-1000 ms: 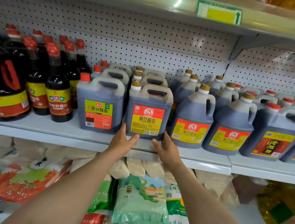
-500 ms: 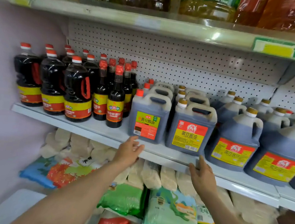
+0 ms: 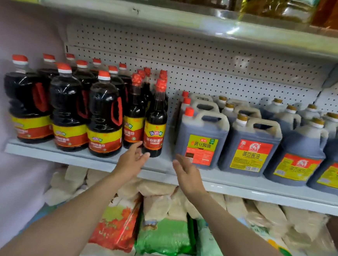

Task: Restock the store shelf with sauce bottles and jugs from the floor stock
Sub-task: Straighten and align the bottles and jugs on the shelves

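- Shelf point(image 3: 80, 159), mid-frame: handled bottles point(image 3: 104, 114) at left, slim bottles point(image 3: 155, 122) centre, jugs point(image 3: 201, 138) in rows at right.
- Bagged goods point(image 3: 163, 234) lie on the tier below.

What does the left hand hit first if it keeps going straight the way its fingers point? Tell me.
Most likely the slim front sauce bottle: the left hand is open, its fingertips pointing up and to the right at the bottle's base on the shelf. Depth is unclear, so a small gap may remain.

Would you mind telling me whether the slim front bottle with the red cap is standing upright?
Upright: the slim dark glass bottle with the red cap stands base-down on the grey shelf, neck vertical.
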The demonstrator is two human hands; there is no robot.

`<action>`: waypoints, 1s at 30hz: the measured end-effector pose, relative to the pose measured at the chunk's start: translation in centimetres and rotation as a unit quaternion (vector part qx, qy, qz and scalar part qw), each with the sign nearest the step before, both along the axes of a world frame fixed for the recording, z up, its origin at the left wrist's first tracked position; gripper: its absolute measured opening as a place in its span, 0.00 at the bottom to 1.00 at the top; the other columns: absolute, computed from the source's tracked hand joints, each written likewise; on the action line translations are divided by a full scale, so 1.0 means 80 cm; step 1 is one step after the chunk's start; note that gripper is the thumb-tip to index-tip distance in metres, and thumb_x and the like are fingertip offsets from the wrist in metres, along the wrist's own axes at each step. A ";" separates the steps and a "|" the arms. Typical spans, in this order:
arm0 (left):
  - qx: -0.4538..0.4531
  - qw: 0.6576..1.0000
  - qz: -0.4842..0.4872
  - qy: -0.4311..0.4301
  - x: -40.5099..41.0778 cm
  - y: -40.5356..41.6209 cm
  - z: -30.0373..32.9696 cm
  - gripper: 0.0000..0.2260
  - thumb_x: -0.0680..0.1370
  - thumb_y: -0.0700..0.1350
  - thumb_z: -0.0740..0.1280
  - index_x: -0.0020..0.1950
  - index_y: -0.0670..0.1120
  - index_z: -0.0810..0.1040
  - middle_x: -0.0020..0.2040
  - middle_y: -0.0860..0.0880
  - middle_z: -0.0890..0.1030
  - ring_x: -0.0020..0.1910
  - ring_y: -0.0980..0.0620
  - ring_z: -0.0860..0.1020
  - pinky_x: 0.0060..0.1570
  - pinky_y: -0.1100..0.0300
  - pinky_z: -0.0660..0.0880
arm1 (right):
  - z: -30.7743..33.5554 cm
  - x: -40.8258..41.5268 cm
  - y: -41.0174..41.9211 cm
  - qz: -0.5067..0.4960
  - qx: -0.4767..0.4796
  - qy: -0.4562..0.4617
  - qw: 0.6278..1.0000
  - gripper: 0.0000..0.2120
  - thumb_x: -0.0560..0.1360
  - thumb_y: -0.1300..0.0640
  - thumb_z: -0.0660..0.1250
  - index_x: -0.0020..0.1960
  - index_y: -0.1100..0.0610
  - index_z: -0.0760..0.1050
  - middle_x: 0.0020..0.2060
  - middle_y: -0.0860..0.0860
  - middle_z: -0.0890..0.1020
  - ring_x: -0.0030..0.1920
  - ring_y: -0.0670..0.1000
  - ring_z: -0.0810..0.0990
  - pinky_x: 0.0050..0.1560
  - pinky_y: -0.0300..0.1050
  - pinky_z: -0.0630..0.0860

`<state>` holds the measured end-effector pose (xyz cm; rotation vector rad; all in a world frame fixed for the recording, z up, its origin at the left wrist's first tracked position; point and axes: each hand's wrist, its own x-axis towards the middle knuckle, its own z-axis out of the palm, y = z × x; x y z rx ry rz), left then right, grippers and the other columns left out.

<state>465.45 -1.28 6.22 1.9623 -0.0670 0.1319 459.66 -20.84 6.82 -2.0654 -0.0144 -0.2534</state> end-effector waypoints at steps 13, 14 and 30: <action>-0.043 0.988 -0.146 0.008 0.067 0.039 -0.033 0.34 0.80 0.53 0.67 0.81 0.55 0.53 0.77 0.49 0.66 0.74 0.50 0.67 0.72 0.47 0.67 | 0.010 0.084 0.101 -0.049 0.166 0.093 0.981 0.27 0.82 0.35 0.52 0.76 0.46 0.66 0.73 0.45 0.70 0.72 0.44 0.67 0.75 0.46 0.62; -0.034 0.988 -0.150 0.001 0.071 0.040 -0.035 0.34 0.79 0.54 0.67 0.81 0.55 0.53 0.77 0.50 0.67 0.74 0.51 0.68 0.72 0.47 0.67 | 0.014 0.086 0.104 -0.051 0.168 0.090 0.980 0.24 0.83 0.37 0.51 0.74 0.45 0.67 0.69 0.43 0.72 0.68 0.42 0.69 0.72 0.42 0.63; 0.077 0.975 -0.202 0.061 0.088 0.041 -0.024 0.37 0.79 0.58 0.65 0.78 0.67 0.42 0.80 0.54 0.60 0.76 0.47 0.64 0.71 0.47 0.67 | -0.014 0.107 0.095 -0.104 0.211 0.034 0.971 0.21 0.82 0.41 0.60 0.69 0.49 0.74 0.65 0.47 0.79 0.65 0.46 0.76 0.71 0.48 0.68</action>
